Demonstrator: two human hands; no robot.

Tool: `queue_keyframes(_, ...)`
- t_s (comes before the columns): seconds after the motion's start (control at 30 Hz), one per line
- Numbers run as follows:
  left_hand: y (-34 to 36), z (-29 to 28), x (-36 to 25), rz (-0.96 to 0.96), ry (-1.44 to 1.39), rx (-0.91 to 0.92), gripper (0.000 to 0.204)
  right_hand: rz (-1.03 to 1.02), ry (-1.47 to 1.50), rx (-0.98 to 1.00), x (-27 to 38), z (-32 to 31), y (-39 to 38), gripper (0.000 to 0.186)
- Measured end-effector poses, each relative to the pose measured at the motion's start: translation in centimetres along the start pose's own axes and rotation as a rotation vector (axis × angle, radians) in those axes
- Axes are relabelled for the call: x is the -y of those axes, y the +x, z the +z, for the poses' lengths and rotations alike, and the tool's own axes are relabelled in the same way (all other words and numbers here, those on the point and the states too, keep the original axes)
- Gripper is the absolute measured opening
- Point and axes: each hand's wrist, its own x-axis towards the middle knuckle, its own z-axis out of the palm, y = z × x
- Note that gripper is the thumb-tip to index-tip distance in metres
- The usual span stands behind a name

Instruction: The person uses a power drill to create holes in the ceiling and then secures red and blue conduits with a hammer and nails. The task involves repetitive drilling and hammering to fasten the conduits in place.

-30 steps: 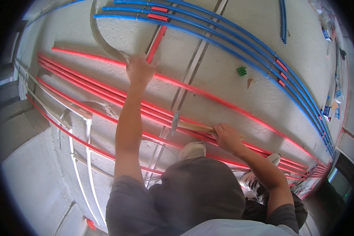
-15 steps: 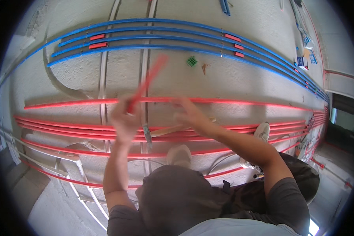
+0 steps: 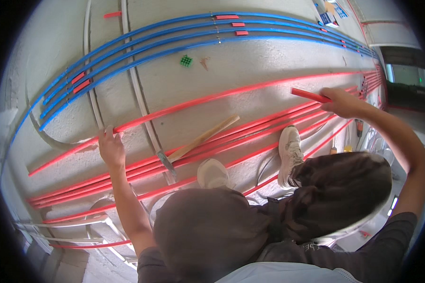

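My left hand [image 3: 112, 148] is closed round a long red pipe [image 3: 198, 101] near its left end. Farther right, my right hand [image 3: 344, 103] grips a red pipe [image 3: 309, 95], whose free end points left above the floor; its other end is hidden by the hand. Between my hands a hammer with a wooden handle [image 3: 205, 137] lies across several red pipes [image 3: 250, 128] on the floor, its metal head toward the left. My shoes [image 3: 290, 153] stand among these pipes.
Beyond run several blue pipes [image 3: 174, 37] with short red pieces [image 3: 226, 17] between them. A green grid-like piece [image 3: 186, 61] lies nearer. White pipes [image 3: 80, 222] are at the lower left. A box [image 3: 329, 19] stands far right. Another red piece [image 3: 112, 15] lies at the far left.
My hands have moved apart, the left down to the long red pipe, the right out to the right with a red pipe. The short red length is gone from my left hand. The view has turned.
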Motion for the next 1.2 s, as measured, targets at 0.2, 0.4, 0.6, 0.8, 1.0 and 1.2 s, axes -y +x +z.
queue_keyframes(0.2,1.2,3.2,3.7,0.211,0.056,0.061,0.033,0.223,0.034,-0.129,-18.6,16.7,-4.6,0.03)
queue_keyframes(0.4,5.3,-4.2,-4.0,0.344,0.127,0.175,0.045,0.609,0.601,-0.365,-23.3,29.3,-5.2,0.043)
queue_keyframes(0.6,10.9,-11.8,-32.5,0.615,-0.047,0.726,0.043,1.122,1.019,-0.521,-38.2,40.9,-4.2,0.039)
queue_keyframes(0.8,17.7,-8.3,-40.4,0.897,0.335,0.828,0.039,1.172,1.267,-0.674,-40.2,36.2,3.5,0.039)
queue_keyframes(1.0,20.0,4.9,-45.2,0.676,0.427,0.774,0.047,0.892,0.995,-0.823,-47.2,42.6,2.4,0.047)
queue_keyframes(1.2,17.4,7.8,-41.0,0.161,-0.038,0.394,0.035,0.602,0.813,-0.867,-41.2,32.8,9.3,0.054)
